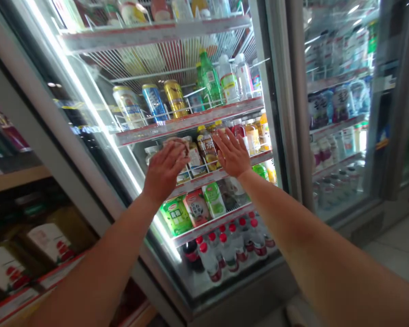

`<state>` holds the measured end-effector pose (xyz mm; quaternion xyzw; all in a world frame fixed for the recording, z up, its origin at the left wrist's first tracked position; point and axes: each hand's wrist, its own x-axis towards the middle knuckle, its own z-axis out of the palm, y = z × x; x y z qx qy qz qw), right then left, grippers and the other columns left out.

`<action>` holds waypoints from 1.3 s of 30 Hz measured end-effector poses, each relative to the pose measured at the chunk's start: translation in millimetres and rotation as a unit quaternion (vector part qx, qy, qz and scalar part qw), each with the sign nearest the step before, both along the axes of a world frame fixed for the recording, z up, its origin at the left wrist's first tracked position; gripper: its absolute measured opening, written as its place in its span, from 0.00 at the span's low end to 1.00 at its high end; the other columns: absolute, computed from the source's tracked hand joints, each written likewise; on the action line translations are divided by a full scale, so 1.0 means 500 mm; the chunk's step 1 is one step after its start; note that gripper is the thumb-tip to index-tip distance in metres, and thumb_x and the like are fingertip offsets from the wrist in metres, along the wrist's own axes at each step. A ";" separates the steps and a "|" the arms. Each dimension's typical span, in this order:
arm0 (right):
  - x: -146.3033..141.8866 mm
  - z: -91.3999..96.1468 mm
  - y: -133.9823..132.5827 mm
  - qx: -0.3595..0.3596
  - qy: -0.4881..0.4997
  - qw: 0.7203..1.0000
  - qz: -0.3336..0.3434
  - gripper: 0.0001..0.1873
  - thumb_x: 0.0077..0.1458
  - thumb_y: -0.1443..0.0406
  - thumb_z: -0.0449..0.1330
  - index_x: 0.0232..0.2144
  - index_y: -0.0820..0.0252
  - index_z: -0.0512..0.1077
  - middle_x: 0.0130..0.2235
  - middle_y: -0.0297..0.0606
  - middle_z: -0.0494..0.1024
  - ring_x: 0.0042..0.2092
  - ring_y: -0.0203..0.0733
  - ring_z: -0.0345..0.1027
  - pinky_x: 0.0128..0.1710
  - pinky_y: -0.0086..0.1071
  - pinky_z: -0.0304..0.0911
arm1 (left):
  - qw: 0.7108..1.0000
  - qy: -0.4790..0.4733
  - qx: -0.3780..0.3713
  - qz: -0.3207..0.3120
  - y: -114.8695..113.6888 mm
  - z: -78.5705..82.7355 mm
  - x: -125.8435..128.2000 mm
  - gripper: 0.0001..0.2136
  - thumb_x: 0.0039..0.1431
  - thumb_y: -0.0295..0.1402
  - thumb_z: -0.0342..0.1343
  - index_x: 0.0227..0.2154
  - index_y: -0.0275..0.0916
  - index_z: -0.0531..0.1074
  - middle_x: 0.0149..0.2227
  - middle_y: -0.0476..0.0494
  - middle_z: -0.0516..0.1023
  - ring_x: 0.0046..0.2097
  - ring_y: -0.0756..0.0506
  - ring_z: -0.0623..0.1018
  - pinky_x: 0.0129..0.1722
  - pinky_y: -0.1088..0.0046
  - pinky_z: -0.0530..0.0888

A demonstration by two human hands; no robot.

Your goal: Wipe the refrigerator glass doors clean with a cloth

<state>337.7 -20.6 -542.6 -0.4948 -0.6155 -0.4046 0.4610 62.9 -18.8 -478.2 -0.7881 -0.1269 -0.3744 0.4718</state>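
Observation:
My left hand [162,170] is raised in front of the cooler's middle shelf. Its fingers are bent over what looks like a crumpled, pinkish-beige cloth [183,144]. To the right, my right hand [232,153] is held up with fingers stretched out and holds nothing. Beyond and between the hands stand a yellow-capped brown bottle [207,147] and a pale labelled bottle [197,160], partly hidden. Whether either hand touches a bottle or a glass surface, I cannot tell.
The lit drinks cooler has wire shelves with cans, including a blue can [154,103] and a gold can [175,99]. Below are a green carton [177,217] and several red-capped bottles [229,250]. A second cooler [295,113] stands right; shelves of boxed goods [47,240] lie left.

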 end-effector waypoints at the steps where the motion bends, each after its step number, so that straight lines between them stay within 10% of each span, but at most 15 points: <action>1: 0.000 0.000 0.001 0.003 -0.001 1.000 -0.001 0.31 0.72 0.62 0.45 0.74 0.50 0.55 0.75 0.30 0.53 0.77 0.47 0.42 0.77 0.52 0.41 | 1.000 0.018 0.006 0.020 0.000 -0.008 -0.002 0.17 0.75 0.22 0.49 0.55 0.49 0.74 0.68 0.46 0.70 0.72 0.37 0.63 0.69 0.42 0.64; 10: -0.001 -0.001 0.003 0.010 0.001 1.000 -0.004 0.30 0.72 0.62 0.45 0.74 0.52 0.57 0.75 0.31 0.53 0.77 0.46 0.42 0.77 0.51 0.41 | 0.995 0.088 -0.037 0.029 -0.018 -0.061 0.032 0.26 0.73 0.26 0.51 0.72 0.40 0.60 0.73 0.38 0.60 0.76 0.33 0.43 0.73 0.44 0.57; 18: -0.001 -0.002 0.000 0.016 0.005 1.000 -0.006 0.30 0.72 0.63 0.45 0.73 0.50 0.57 0.75 0.30 0.55 0.77 0.46 0.43 0.76 0.51 0.44 | 0.998 -0.039 -0.018 0.055 0.008 0.000 -0.008 0.32 0.74 0.20 0.47 0.76 0.38 0.47 0.76 0.36 0.50 0.77 0.35 0.46 0.76 0.43 0.51; 24: 0.000 -0.003 0.004 0.006 0.004 1.000 0.000 0.31 0.72 0.63 0.45 0.75 0.50 0.54 0.75 0.30 0.53 0.77 0.46 0.41 0.77 0.52 0.41 | 0.990 0.137 -0.031 0.006 0.004 -0.050 -0.021 0.32 0.71 0.14 0.44 0.73 0.44 0.60 0.71 0.40 0.63 0.75 0.39 0.51 0.73 0.52 0.62; 29: -0.001 -0.004 0.002 0.011 0.004 1.000 -0.012 0.31 0.71 0.63 0.46 0.74 0.51 0.55 0.75 0.30 0.54 0.77 0.47 0.42 0.77 0.52 0.42 | 0.999 -0.006 -0.015 0.028 0.014 -0.006 -0.029 0.32 0.71 0.15 0.43 0.75 0.40 0.53 0.75 0.36 0.53 0.76 0.36 0.48 0.74 0.44 0.57; 36: -0.001 -0.005 0.006 0.008 0.004 1.000 -0.004 0.32 0.71 0.63 0.45 0.75 0.50 0.54 0.75 0.31 0.53 0.77 0.48 0.42 0.77 0.54 0.42 | 0.989 0.144 -0.019 0.007 -0.008 -0.112 -0.008 0.29 0.72 0.15 0.43 0.70 0.43 0.64 0.70 0.44 0.65 0.75 0.42 0.53 0.73 0.58 0.64; 39: 0.000 -0.005 0.006 0.012 0.002 1.000 0.000 0.32 0.71 0.62 0.45 0.75 0.50 0.53 0.75 0.31 0.54 0.77 0.49 0.43 0.77 0.54 0.42 | 0.990 0.140 -0.016 0.024 -0.006 -0.075 -0.012 0.27 0.72 0.17 0.43 0.69 0.41 0.66 0.70 0.41 0.65 0.75 0.40 0.55 0.73 0.56 0.64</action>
